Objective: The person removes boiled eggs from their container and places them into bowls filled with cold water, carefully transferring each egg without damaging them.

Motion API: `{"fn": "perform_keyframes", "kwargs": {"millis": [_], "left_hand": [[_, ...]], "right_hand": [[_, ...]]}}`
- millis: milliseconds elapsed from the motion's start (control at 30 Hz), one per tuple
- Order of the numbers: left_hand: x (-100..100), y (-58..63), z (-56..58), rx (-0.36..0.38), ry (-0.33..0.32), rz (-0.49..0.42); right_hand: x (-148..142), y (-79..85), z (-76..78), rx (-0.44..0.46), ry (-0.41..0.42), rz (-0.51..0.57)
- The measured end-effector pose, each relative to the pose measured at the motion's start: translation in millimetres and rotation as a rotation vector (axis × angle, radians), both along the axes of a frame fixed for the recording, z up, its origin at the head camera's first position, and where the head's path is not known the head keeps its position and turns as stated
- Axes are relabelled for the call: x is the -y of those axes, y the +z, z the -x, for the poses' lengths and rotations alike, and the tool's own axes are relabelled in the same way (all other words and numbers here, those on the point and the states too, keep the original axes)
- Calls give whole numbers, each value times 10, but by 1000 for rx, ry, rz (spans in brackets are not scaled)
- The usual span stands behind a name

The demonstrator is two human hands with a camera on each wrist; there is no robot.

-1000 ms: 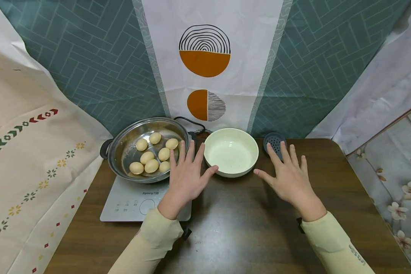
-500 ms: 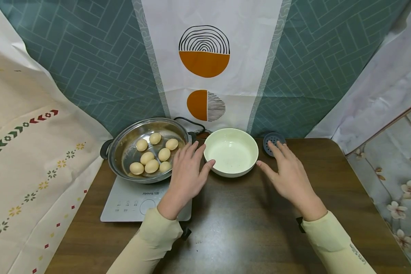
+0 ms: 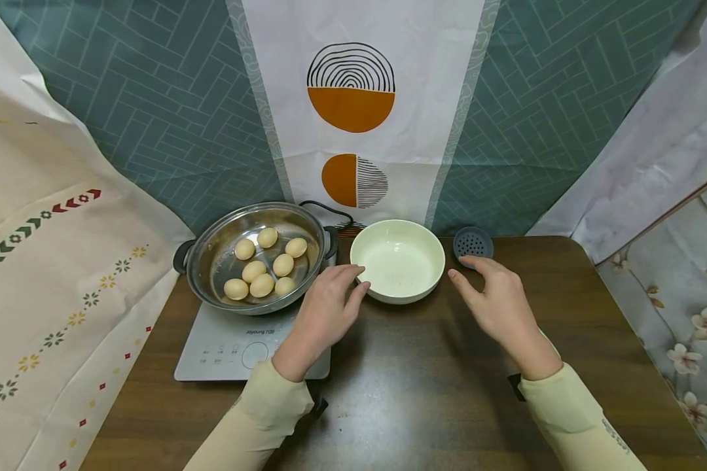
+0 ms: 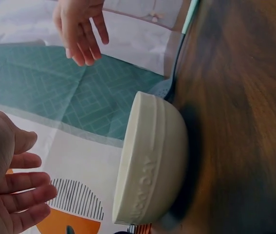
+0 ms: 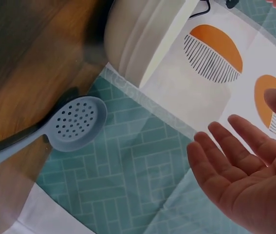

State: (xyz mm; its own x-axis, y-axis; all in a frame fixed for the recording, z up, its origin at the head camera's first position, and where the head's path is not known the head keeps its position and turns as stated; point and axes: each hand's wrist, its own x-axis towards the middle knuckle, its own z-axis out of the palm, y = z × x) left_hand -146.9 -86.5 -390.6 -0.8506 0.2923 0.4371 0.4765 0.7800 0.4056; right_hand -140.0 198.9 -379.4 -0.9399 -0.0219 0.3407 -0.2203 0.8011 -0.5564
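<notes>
My left hand [image 3: 326, 304] hovers between the pan and the bowl, its fingers loosely bent and holding nothing; its fingertips overlap the bowl's left rim in the head view. To the bowl's right is my right hand [image 3: 497, 307], also relaxed, with thumb and fingers apart. The pale green round bowl [image 3: 397, 261] stands upright on the table between them; raised lettering shows on its side in the left wrist view. A grey skimmer [image 5: 77, 122] with round holes lies past my right fingertips, its pale green handle hidden in the head view by that hand.
A two-handled steel pan [image 3: 234, 267] with several pale eggs [image 3: 262, 285] sits at the left on a flat white induction cooker [image 3: 218, 340]. A black cord [image 3: 330, 209] runs behind it. Patterned cloth [image 3: 212, 118] hangs along the back of the wooden table [image 3: 412, 392].
Both hands were spread with straight fingers; the fingers have now bent inward and drawn back a little. Bowl, pan, eggs and skimmer stay where they were.
</notes>
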Motion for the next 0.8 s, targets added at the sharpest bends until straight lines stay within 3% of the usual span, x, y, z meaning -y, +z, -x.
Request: {"fn": "perform_keyframes", "kwargs": {"millis": [467,667,800], "left_hand": [[150,-238,-28,6,-4,14],[213,-296,-30,34,9,29],[251,-321,-35,57,28,38]], "right_hand": [[-197,-85,-30,87,-55,13],[-458,-132,-31,114,-91,-7],[-702,-192,-47,178,-131,-32]]}}
